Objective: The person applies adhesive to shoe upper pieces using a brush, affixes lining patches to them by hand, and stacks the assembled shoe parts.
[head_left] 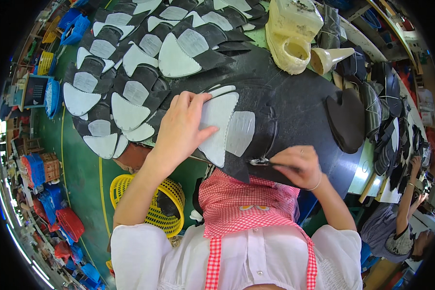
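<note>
A black shoe-upper piece [262, 126] with a white lining part and a pale grey patch lies across the dark work board [307, 111] in front of me. My left hand [181, 123] rests on the left edge of its white part, thumb and fingers spread. Between the fingers of my right hand [297, 166] is a small brush [259, 162] with whitish bristles. Its tip meets the black lower edge of the piece. Overlapping rows of similar shoe uppers [179, 54] cover the board's far left.
A glue-stained plastic container [295, 31] stands at the far edge beside a cone-shaped nozzle [329, 59]. Dark cut pieces [345, 121] are stacked at the right. A yellow basket [171, 212] sits below the board on the left. Another person [389, 232] works at the far right.
</note>
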`<state>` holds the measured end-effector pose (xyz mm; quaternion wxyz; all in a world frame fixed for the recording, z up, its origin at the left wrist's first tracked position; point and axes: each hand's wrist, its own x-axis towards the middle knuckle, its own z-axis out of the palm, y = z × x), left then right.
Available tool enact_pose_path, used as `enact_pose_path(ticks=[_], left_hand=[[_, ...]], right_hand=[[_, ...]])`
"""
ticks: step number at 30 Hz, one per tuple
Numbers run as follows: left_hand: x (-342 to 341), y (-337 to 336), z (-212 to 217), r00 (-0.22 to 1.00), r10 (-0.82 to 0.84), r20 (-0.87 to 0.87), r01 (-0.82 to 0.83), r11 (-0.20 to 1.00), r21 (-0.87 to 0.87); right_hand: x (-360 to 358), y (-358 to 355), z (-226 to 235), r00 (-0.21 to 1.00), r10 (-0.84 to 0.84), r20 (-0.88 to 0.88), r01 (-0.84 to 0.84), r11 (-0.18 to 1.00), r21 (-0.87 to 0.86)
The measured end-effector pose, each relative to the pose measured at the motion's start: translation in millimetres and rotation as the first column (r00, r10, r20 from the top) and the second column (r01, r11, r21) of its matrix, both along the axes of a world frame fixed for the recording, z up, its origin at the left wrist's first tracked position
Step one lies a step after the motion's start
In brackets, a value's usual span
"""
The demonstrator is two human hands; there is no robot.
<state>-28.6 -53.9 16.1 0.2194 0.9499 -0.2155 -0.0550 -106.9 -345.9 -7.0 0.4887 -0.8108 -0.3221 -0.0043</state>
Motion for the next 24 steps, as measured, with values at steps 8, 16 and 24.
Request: enact_pose_path(ticks=[8,16,24], left_hand=[[9,-3,4,0.996,0.026,-0.085,-0.027,1.0,-0.009],[9,4,4,0.997,0.022,-0.072,-0.025,0.999,-0.042],[8,12,-5,0.983,-0.173,-0.064,0.145,0.938,-0.314]], right_hand=[[2,19,-10,0.99,0.134,0.053,-0.13,0.989,-0.071],[26,33,27,0.84,-0.392,-0.375,0.503,0.821,0.269],[93,8,-3,0.715,-0.697,-0.042,0.697,0.708,0.118]])
